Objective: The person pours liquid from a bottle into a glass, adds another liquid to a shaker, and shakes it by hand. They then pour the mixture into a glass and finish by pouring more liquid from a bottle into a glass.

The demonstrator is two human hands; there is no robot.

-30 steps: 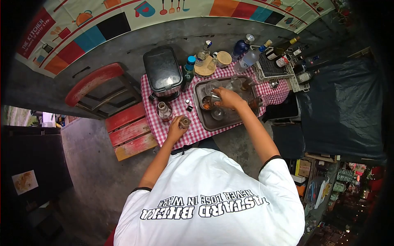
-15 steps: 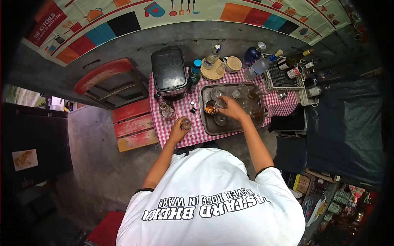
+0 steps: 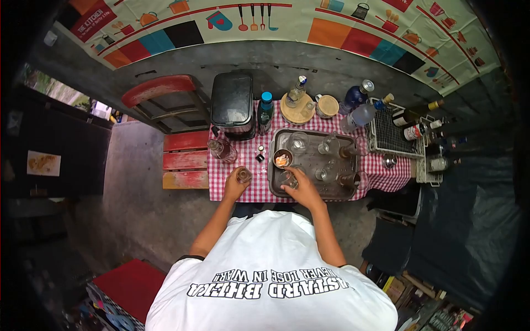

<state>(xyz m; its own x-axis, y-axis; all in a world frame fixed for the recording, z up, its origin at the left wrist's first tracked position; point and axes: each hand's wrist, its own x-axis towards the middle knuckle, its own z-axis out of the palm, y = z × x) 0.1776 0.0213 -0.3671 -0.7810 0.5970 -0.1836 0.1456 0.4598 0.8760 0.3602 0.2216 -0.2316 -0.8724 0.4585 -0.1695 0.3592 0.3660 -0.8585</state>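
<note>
A small glass point(image 3: 243, 175) is clasped by the fingers of the left hand point(image 3: 234, 188) over the tabletop point(image 3: 259, 190); a clear glass point(image 3: 286, 179) (within the tray point(image 3: 307, 160)) is clamped between those of the right hand point(image 3: 305, 190).

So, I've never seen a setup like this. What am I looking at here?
There's no machine: just a person's two bare hands. The camera is worn on the head and looks forward and down, so the white shirt fills the bottom. On the checked cloth are bottles, a black box and a tray with glasses and a cup. The left hand holds a small glass; the right hand is at another glass, its grip unclear.
</note>
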